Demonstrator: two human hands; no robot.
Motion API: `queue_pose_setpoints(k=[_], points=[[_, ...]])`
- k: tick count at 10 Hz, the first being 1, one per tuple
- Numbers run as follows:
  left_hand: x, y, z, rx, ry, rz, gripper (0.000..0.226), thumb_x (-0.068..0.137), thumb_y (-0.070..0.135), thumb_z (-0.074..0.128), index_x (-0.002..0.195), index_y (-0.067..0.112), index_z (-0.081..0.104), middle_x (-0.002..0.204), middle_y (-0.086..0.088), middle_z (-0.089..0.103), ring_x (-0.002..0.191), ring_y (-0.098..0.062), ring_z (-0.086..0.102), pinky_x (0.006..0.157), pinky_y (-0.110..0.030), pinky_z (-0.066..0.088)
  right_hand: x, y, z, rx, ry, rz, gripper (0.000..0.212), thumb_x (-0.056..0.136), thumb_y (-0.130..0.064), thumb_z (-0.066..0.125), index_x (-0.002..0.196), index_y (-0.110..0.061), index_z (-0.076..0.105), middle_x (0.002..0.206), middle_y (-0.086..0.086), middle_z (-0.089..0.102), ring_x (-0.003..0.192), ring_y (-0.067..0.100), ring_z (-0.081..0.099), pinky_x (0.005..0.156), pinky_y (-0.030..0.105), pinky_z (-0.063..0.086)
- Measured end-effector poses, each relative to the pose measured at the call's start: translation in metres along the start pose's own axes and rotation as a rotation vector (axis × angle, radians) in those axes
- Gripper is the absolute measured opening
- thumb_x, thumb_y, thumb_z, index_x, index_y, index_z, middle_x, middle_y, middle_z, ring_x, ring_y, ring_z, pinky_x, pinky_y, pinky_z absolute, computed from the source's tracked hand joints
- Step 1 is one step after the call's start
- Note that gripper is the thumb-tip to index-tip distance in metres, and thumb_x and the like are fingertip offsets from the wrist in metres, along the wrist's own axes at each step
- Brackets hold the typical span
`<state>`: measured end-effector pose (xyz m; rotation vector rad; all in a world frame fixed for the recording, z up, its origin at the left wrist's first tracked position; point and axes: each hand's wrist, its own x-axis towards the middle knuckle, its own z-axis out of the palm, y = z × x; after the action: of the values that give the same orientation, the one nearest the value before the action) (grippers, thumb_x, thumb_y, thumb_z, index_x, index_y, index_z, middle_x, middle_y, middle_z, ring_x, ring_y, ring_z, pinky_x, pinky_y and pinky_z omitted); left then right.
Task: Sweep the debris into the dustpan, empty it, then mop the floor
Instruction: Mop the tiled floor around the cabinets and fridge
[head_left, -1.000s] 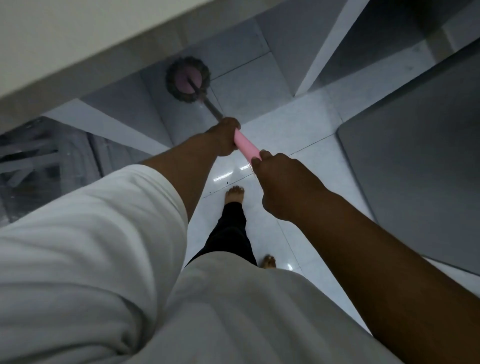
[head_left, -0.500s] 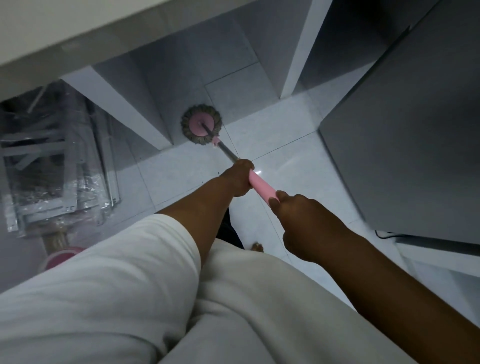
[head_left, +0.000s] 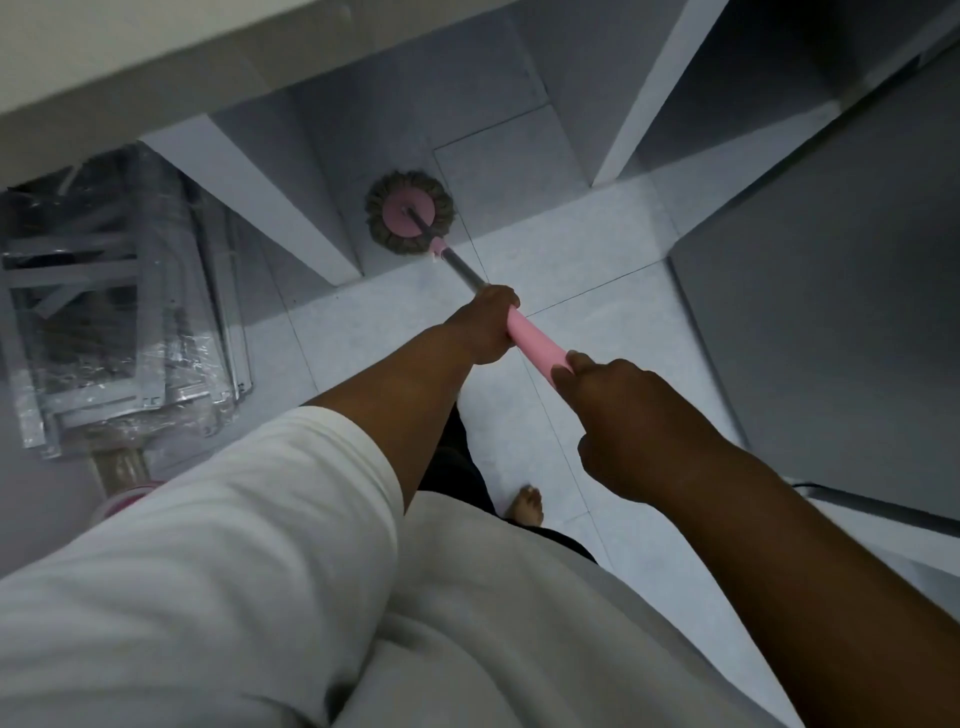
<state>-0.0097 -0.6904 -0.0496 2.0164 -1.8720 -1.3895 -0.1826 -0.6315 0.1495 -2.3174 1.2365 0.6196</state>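
Tiled floor (head_left: 597, 249) under mopping: mop head (head_left: 409, 213) rests upper centre of frame; left hand (head_left: 488, 325) and right hand (head_left: 623, 415) both curl round pink handle (head_left: 535, 340). Sweeping and emptying judged done; mopping unfinished

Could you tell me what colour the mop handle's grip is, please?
The grip is pink; the head view shows it best.
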Motion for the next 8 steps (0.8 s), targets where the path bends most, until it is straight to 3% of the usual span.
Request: queue_pose_setpoints(k=[2,4,5,6,7,8], points=[[0.061,-0.043,-0.081,0.014,0.074,-0.064,0.053,0.092,0.013,0.058,0.141,0.008,0.040,0.146,-0.012,0.041,0.131,-0.026,0.044,0.105,-0.030,0.036,0.098,-0.020,-0.043,0.014,0.049,-0.037,0.043,0.085,-0.012,0.056,0.128,-0.011,0.050,0.118,0.007,0.057,0.074,0.017,0.044,0.064,0.024,0.034],[0.126,-0.098,-0.163,0.064,0.072,-0.155,0.052,0.092,0.024,0.058,0.139,0.011,0.040,0.138,-0.010,0.050,0.124,-0.027,0.051,0.101,-0.032,0.041,0.204,-0.043,-0.077,0.091,0.067,-0.030,0.044,0.084,-0.011,0.067,0.126,-0.006,0.054,0.101,0.009,0.053,0.077,0.017,0.046,0.071,0.024,0.041],[0.147,-0.118,-0.191,0.300,0.051,-0.101,0.045,0.091,0.030,0.056,0.131,0.013,0.045,0.124,-0.008,0.053,0.110,-0.023,0.055,0.096,-0.030,0.044,0.245,-0.051,-0.085,0.152,0.098,-0.025,0.039,0.084,-0.007,0.066,0.122,-0.004,0.056,0.092,0.006,0.043,0.075,0.017,0.047,0.071,0.025,0.042],[0.168,-0.133,-0.201,0.299,0.041,-0.171,0.013,0.098,0.032,0.045,0.100,0.021,0.051,0.109,-0.004,0.052,0.096,-0.014,0.055,0.078,-0.023,0.043,0.268,-0.058,-0.080,0.201,0.124,-0.048,0.036,0.085,-0.007,0.066,0.119,-0.003,0.056,0.093,0.008,0.047,0.074,0.017,0.046,0.073,0.024,0.041],[0.166,-0.138,-0.200,0.316,0.048,-0.193,0.039,0.091,0.032,0.057,0.126,0.017,0.048,0.122,-0.006,0.056,0.118,-0.023,0.054,0.090,-0.030,0.047,0.271,-0.063,-0.067,0.193,0.138,-0.068,0.037,0.088,-0.009,0.063,0.123,-0.003,0.054,0.105,0.011,0.054,0.078,0.016,0.043,0.073,0.022,0.036],[0.149,-0.138,-0.189,0.206,0.058,-0.237,0.060,0.086,0.028,0.065,0.139,0.018,0.039,0.139,-0.008,0.049,0.125,-0.026,0.051,0.101,-0.035,0.043,0.253,-0.067,-0.057,0.074,0.093,-0.071,0.038,0.089,-0.010,0.058,0.127,-0.005,0.053,0.118,0.011,0.055,0.090,0.021,0.053,0.074,0.023,0.035]])
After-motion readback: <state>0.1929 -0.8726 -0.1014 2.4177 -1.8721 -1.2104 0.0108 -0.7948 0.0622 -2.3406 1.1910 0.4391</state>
